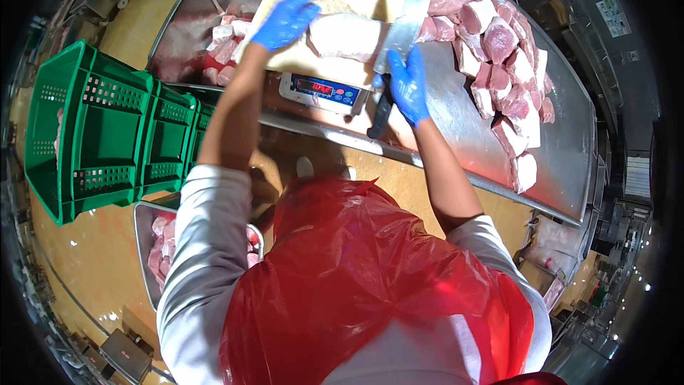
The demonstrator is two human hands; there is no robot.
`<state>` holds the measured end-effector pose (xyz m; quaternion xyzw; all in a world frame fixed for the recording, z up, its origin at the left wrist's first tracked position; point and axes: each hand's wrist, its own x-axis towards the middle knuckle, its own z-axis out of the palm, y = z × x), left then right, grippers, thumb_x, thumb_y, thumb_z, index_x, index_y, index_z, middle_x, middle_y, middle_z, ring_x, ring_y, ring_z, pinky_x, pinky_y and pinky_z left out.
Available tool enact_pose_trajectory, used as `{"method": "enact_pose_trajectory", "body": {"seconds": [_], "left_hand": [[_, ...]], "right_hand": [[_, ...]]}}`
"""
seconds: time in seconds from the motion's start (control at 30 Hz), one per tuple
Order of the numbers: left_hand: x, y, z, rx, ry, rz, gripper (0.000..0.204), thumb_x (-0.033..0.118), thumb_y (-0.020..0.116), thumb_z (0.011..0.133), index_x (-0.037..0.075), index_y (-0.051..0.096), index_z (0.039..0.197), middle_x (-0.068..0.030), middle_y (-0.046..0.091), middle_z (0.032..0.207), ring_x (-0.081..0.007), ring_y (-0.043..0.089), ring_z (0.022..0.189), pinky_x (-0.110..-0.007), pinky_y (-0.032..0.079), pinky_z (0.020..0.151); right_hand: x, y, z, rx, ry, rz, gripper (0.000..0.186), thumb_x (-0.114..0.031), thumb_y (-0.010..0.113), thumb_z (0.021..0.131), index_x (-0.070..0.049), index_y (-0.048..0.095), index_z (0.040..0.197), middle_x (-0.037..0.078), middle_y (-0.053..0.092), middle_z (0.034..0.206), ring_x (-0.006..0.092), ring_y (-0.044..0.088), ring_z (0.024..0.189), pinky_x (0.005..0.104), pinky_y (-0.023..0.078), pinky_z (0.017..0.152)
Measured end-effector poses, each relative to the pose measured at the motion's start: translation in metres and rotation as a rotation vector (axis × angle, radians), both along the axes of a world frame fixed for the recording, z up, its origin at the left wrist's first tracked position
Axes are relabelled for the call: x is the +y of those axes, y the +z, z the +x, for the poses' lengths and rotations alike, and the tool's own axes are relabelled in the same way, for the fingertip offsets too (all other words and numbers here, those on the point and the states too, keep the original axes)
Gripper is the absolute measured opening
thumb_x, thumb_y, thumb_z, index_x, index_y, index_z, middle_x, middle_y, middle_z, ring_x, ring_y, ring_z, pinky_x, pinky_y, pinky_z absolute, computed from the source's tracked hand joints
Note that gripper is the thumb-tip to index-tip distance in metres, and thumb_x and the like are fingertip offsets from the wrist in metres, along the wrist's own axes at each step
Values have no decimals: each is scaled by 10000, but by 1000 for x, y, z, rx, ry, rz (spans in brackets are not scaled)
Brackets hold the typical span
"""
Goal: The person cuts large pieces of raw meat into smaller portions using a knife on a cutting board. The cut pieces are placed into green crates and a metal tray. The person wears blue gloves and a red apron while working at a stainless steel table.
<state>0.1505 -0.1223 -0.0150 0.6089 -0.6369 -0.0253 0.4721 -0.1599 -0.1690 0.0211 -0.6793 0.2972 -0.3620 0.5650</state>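
Meat slab (345, 36) under left hand (288, 18); right hand (408, 85) grips knife (399, 43).

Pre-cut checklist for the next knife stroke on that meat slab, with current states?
1. Right hand grips the knife by its dark handle: ok.
2. Left hand is off to the left of the blade, resting at the left end of the meat slab: ok.
3. Slab lies on the cutting board: ok.
4. Both hands wear blue gloves: ok.
5. Blade edge is seated in the slab: cannot tell, since the blade hides the contact line.
6. Space for cut pieces on the steel table: ok, bare metal between the board and the pile of cut meat.
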Motion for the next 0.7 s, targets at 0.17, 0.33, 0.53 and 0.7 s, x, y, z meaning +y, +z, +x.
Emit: {"method": "enact_pose_trajectory", "body": {"seconds": [0.17, 0.33, 0.53, 0.7], "left_hand": [[-7, -7, -26, -31, 30, 251, 265, 227, 526, 980, 43, 664, 1113, -159, 703, 1047, -345, 658, 959, -397, 523, 884], [78, -17, -59, 102, 56, 159, 240, 114, 618, 925, 33, 651, 1148, -145, 681, 993, -232, 673, 933, -324, 535, 852], [73, -15, -114, -48, 238, -299, 280, 21, 685, 843, 37, 648, 1120, -164, 651, 1107, -318, 665, 954, -398, 546, 862], [56, -35, -93, -179, 291, -50, 251, 82, 724, 827, 100, 599, 1045, -77, 664, 947, -303, 655, 834, -404, 542, 734]], "right_hand": [[-29, 8, 52, -2, -116, -129, 230, -171, 524, 1031, 30, 480, 1133, 119, 640, 740, 181, 643, 595, 345, 525, 543], [-60, 15, 26, 54, -65, -326, 245, -171, 528, 1041, 15, 477, 1193, 105, 642, 801, 165, 633, 598, 322, 507, 553], [34, -4, -10, 458, 97, -712, 209, -121, 538, 1012, 20, 472, 1152, 293, 630, 822, 470, 639, 740, 496, 505, 645], [40, 12, 53, 616, 91, -753, 185, -117, 480, 976, -33, 449, 1138, 282, 619, 952, 480, 644, 792, 552, 525, 681]]}}
